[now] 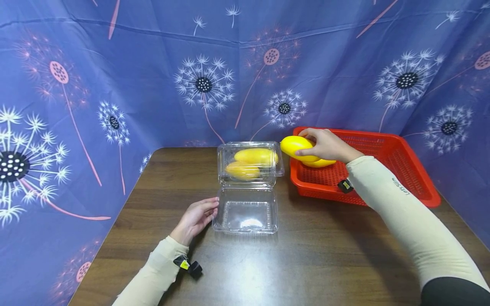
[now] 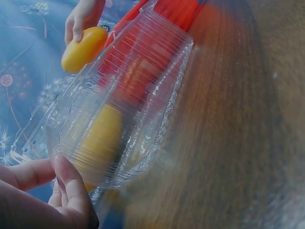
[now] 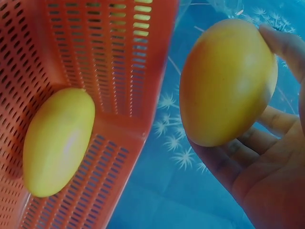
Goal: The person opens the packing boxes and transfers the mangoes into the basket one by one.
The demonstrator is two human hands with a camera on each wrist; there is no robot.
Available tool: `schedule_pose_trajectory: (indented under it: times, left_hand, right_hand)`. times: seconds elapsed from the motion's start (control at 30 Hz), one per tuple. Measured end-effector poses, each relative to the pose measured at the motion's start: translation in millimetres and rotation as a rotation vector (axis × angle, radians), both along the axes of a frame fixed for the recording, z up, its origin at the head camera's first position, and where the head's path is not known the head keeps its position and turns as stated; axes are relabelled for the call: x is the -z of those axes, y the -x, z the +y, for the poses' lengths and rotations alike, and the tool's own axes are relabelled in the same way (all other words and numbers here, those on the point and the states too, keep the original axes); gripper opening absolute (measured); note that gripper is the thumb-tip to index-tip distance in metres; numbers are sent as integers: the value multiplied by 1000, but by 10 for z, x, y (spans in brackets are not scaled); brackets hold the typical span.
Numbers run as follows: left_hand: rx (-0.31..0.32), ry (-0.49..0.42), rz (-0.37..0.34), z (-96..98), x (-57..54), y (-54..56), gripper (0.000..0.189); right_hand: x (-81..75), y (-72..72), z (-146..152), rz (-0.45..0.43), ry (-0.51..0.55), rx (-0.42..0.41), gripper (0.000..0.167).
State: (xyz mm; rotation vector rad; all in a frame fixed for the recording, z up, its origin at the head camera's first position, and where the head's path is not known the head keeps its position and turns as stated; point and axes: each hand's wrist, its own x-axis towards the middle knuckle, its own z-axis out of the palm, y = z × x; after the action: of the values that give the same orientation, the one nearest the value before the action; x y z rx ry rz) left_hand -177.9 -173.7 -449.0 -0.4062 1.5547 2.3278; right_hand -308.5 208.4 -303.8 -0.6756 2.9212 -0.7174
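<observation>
My right hand (image 1: 325, 144) grips a yellow mango (image 1: 296, 148) above the left rim of a red plastic basket (image 1: 386, 199); the right wrist view shows thumb and fingers around this mango (image 3: 228, 83). Another mango (image 3: 59, 143) lies inside the basket. A clear plastic clamshell box (image 1: 249, 229) lies unfolded left of the basket. Its back half contains two mangoes, a rear one (image 1: 254, 156) and a front one (image 1: 242, 171). At the front half's left edge is my left hand (image 1: 197, 219); in the left wrist view its thumb and finger pinch the box's edge.
The box and basket stand on a brown wooden table (image 1: 164, 182), close to its back edge. Behind and beside it hangs a blue cloth (image 1: 153, 85) with dandelion prints. A narrow gap separates box and basket.
</observation>
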Motion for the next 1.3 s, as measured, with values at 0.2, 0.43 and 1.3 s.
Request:
schedule_pose_trajectory:
  times: [0.2,0.43,1.3]
  left_hand:
    - [-12,-16,-1,0,-7,-8,25]
    - [-9,-16,2,-8,0,-14,40]
    - [-2,-11,10,-9,12,-6,29]
  right_hand:
    - [12,27,107,7,-11,10,68]
    - [59,81,209,-5,-28,27,67]
    - [184,255,562,-65,-149,105,71]
